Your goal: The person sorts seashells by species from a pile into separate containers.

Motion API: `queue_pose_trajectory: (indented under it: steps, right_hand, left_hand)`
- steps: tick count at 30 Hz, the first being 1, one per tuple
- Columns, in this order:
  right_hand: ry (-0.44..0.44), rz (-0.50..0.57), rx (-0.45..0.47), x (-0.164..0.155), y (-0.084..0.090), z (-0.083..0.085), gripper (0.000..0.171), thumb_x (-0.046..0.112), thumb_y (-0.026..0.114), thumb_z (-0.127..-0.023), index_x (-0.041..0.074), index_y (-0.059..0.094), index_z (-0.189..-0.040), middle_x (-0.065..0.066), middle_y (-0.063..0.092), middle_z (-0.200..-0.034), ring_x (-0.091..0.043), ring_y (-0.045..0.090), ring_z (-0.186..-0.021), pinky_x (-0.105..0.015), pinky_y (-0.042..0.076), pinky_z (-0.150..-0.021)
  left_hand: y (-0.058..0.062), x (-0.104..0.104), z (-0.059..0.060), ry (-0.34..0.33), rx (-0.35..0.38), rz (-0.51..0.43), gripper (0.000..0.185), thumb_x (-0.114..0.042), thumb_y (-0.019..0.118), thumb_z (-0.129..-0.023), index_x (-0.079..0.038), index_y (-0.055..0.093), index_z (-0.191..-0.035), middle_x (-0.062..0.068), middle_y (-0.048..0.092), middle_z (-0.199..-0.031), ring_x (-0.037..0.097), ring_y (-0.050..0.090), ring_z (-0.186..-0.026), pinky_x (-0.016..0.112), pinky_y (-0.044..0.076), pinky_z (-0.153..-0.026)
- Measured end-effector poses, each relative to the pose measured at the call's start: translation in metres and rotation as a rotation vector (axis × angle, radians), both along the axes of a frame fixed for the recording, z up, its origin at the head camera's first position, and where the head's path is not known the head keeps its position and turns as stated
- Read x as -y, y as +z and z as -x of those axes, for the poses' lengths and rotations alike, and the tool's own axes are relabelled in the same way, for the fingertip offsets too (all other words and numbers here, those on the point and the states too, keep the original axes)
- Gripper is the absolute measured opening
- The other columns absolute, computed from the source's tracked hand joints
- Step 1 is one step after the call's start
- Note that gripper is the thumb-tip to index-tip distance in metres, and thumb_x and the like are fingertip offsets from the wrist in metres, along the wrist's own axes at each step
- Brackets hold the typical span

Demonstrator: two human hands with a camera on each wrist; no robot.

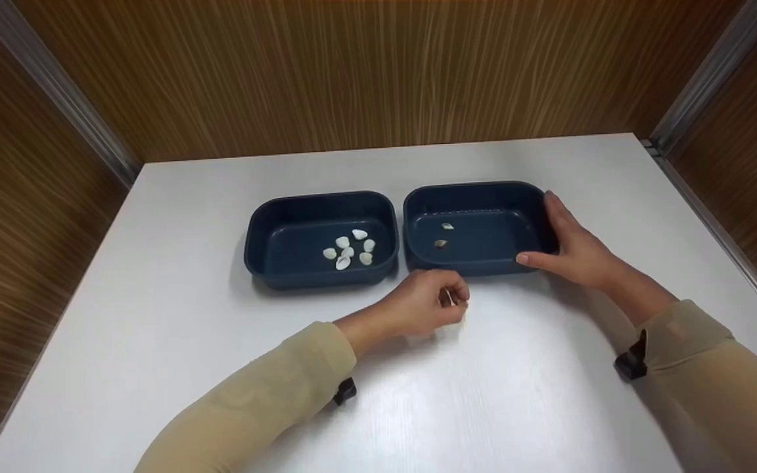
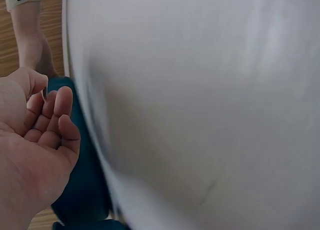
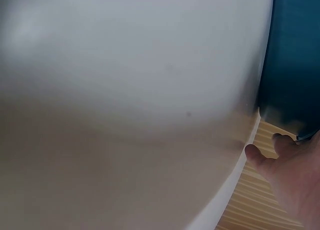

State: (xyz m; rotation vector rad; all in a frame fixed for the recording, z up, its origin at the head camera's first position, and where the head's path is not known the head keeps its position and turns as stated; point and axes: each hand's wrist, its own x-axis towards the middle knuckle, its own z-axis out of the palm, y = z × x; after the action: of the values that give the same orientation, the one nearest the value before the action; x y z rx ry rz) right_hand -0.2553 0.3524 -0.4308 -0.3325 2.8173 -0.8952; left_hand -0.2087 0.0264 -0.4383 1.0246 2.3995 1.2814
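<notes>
Two dark blue boxes stand side by side on a white table. Several white shells [image 1: 343,263] lie in the left box [image 1: 280,279]. Inside the right box [image 1: 483,267] are two small brownish shells [image 1: 441,244]. My left hand [image 1: 428,302] is in front of the right box's near left corner, its fingers bent. Between thumb and forefinger it pinches a thin, pale small shell [image 2: 45,94], mostly hidden. My right hand [image 1: 579,256] holds the right box at its near right corner, thumb at the front rim and fingers along the right side.
The white table [image 1: 188,217] has wood-grain panels [image 1: 352,79] behind it and at both sides. Metal posts [image 1: 713,72] stand at the back corners. A small gap separates the two boxes. Each sleeve has a black device [image 1: 631,361] under its cuff.
</notes>
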Motion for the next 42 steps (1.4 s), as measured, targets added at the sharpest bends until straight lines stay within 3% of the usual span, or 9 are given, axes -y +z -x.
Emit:
queue_pose_trajectory:
  steps: [7, 12, 13, 19, 29, 42]
  right_hand:
    - [-0.004, -0.006, 0.000, 0.000, -0.001, 0.000, 0.123, 0.054, 0.076, -0.094, 0.015, -0.013, -0.169, -0.008, -0.014, -0.177, -0.034, -0.006, -0.163, -0.063, 0.009, -0.128]
    - [-0.003, -0.010, -0.003, 0.000, 0.000, -0.001, 0.123, 0.053, 0.076, -0.095, 0.015, -0.014, -0.169, -0.008, -0.014, -0.177, -0.034, -0.006, -0.163, -0.064, 0.010, -0.127]
    - [-0.003, -0.009, -0.002, -0.001, 0.000, -0.001, 0.123, 0.054, 0.076, -0.095, 0.016, -0.014, -0.169, -0.007, -0.015, -0.177, -0.034, -0.006, -0.163, -0.064, 0.009, -0.127]
    - [0.008, -0.006, -0.013, -0.001, 0.001, 0.000, 0.122, 0.054, 0.076, -0.095, 0.016, -0.012, -0.170, -0.007, -0.013, -0.178, -0.033, -0.005, -0.163, -0.064, 0.010, -0.127]
    - [0.001, -0.009, -0.013, -0.002, 0.000, -0.001, 0.123, 0.055, 0.076, -0.094, 0.016, -0.013, -0.170, -0.007, -0.013, -0.178, -0.033, -0.005, -0.163, -0.064, 0.011, -0.127]
    - [-0.002, 0.002, 0.002, 0.000, 0.000, 0.000, 0.123, 0.055, 0.076, -0.094, 0.016, -0.014, -0.169, -0.006, -0.014, -0.177, -0.032, -0.006, -0.163, -0.062, 0.009, -0.128]
  left_hand:
    - [0.024, 0.002, 0.009, -0.010, -0.076, -0.051, 0.014, -0.004, 0.069, -0.098, 0.001, 0.077, -0.109, 0.006, 0.073, -0.099, 0.007, 0.062, -0.087, 0.029, 0.057, -0.091]
    - [0.041, 0.004, 0.020, 0.033, -0.058, -0.060, 0.015, -0.007, 0.069, -0.101, 0.000, 0.077, -0.112, 0.006, 0.070, -0.102, 0.008, 0.062, -0.088, 0.020, 0.053, -0.088]
    - [0.043, 0.005, 0.023, 0.044, -0.050, -0.058, 0.014, -0.008, 0.069, -0.102, -0.001, 0.076, -0.112, 0.005, 0.069, -0.103, 0.009, 0.062, -0.089, 0.020, 0.054, -0.081]
    - [0.054, 0.006, 0.040, 0.106, -0.030, -0.026, 0.014, -0.013, 0.068, -0.106, -0.004, 0.073, -0.115, 0.003, 0.067, -0.107, 0.011, 0.062, -0.094, 0.019, 0.051, -0.084]
    - [0.056, 0.000, 0.061, 0.142, -0.038, 0.043, 0.014, -0.017, 0.065, -0.108, -0.008, 0.071, -0.117, 0.002, 0.064, -0.111, 0.013, 0.061, -0.099, 0.019, 0.051, -0.086]
    - [0.043, -0.011, 0.076, 0.153, -0.021, 0.065, 0.018, -0.016, 0.064, -0.109, -0.007, 0.070, -0.123, 0.004, 0.065, -0.117, 0.014, 0.062, -0.105, 0.021, 0.051, -0.093]
